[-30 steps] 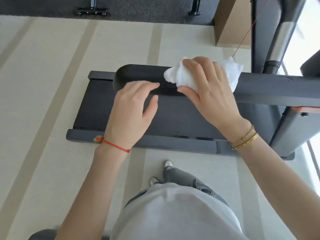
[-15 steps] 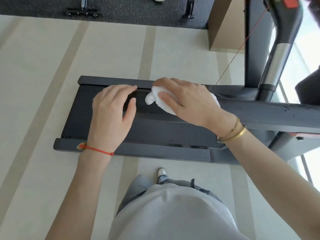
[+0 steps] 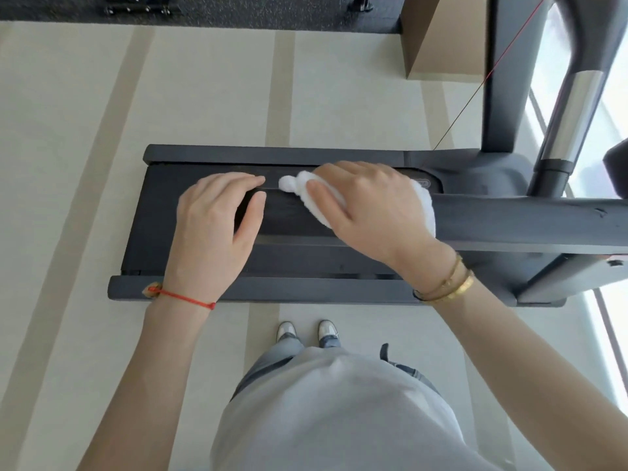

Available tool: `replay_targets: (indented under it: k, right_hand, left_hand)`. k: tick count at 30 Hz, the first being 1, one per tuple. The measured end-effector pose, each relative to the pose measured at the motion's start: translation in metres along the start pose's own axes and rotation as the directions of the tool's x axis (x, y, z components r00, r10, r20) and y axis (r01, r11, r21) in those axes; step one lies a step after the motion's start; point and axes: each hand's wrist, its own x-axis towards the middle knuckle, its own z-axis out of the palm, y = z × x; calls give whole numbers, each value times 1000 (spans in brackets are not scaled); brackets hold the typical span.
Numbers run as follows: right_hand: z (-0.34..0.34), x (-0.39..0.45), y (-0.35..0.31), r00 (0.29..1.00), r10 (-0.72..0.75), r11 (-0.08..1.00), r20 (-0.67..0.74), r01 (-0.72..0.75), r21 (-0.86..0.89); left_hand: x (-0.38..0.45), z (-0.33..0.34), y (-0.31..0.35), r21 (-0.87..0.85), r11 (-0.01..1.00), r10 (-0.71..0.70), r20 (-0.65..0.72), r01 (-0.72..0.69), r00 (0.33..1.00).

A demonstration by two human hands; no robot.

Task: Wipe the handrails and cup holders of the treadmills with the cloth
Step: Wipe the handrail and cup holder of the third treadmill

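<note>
A dark treadmill handrail [image 3: 509,222] runs in from the right and ends under my left hand [image 3: 210,226]. That hand rests on the rail's end, fingers laid over the top and thumb on the near side. A white cloth [image 3: 295,185] lies bunched on the rail just to the right. My right hand [image 3: 373,205] grips the cloth and presses it onto the rail, so most of it is hidden beneath the palm. A small gap separates the two hands. No cup holder is visible.
Below the rail lie the treadmill belt [image 3: 306,263] and its near side rail [image 3: 306,294]. A dark upright [image 3: 503,79], a chrome post [image 3: 574,107] and a red cord [image 3: 475,86] stand at right. A cardboard box [image 3: 441,39] sits behind. My shoes [image 3: 306,331] are on the striped floor.
My right hand has slid the cloth leftward along the handrail, ending close to my left hand. The left hand has settled onto the rail's end.
</note>
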Motion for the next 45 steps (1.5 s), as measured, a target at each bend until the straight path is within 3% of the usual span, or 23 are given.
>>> replay_targets:
  k: [8, 12, 16, 20, 22, 24, 28, 33, 36, 42, 45]
  right_hand:
    - [-7, -13, 16, 975, 206, 974, -84, -213, -84]
    - [7, 9, -39, 999, 36, 997, -29, -38, -67]
    - [6, 0, -31, 993, -42, 999, -109, 44, 16]
    - [-2, -17, -2, 976, 149, 970, -160, -113, 214]
    - [3, -13, -10, 953, 174, 981, -249, -146, 125]
    - [11, -2, -34, 952, 112, 994, -285, -108, 29]
    - [23, 15, -72, 974, -23, 1000, -227, 22, -6]
    - [7, -7, -42, 986, -159, 973, -43, 164, 161]
    - [-2, -11, -27, 971, -232, 964, 62, 222, 144]
    - [13, 24, -65, 955, -292, 957, 58, 291, 21]
    - [26, 36, -92, 941, -332, 943, 64, 333, -20]
  left_hand:
    - [-3, -8, -13, -91, 996, 7, 59, -1, 998]
    - [-1, -11, -21, -118, 993, 36, 67, -28, 997]
    - [-1, -12, -27, -163, 986, 40, 69, -29, 997]
    - [-2, -13, -32, -187, 982, 42, 81, -26, 996]
    - [-3, -13, -34, -201, 979, 45, 93, -25, 995]
    - [-4, -13, -36, -211, 977, 56, 102, -33, 993]
    - [-7, -15, -46, -231, 972, 54, 95, -31, 994]
    - [-9, -15, -51, -273, 962, 24, 146, 16, 989]
    - [-8, -16, -53, -282, 959, 15, 167, 34, 986]
    - [-13, -20, -65, -280, 960, 44, 175, 7, 984]
    - [-17, -21, -74, -298, 951, -30, 184, 84, 983]
